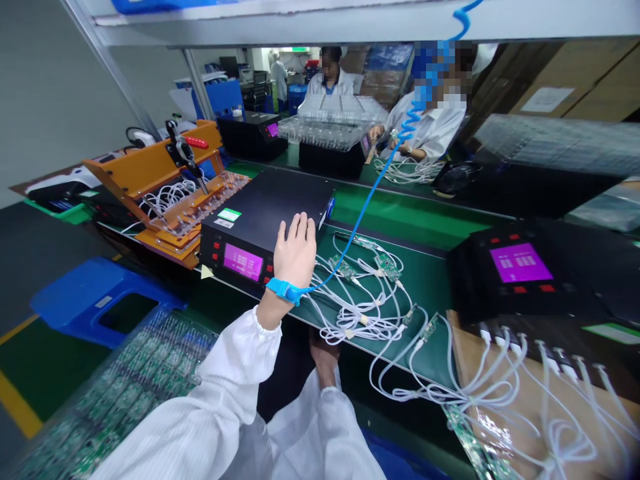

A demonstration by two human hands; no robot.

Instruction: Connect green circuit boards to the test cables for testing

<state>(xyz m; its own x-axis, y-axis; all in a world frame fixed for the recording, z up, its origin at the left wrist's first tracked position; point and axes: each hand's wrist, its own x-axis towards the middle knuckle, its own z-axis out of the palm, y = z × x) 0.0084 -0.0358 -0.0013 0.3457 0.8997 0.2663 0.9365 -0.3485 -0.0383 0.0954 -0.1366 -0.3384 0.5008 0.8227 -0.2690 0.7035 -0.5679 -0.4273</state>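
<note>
My left hand [296, 255] lies flat, palm down, on the near right corner of a black tester box [260, 213] with a purple display [243, 261]. It grips nothing. A blue wrist strap [281, 289] circles that wrist, and its coiled blue cord [380, 175] runs up to the right. My right hand [324, 357] sits lower, at the front edge of the green bench mat [425, 280], with its fingers tucked under the edge and hidden. White cables with small green circuit boards [365, 293] lie just right of my left hand.
An orange test fixture [165, 187] stands left of the box. A second black tester [525, 273] with white cables sits at the right. A blue stool [95, 300] and a tray of circuit boards [130, 393] are at lower left. Other people work across the bench.
</note>
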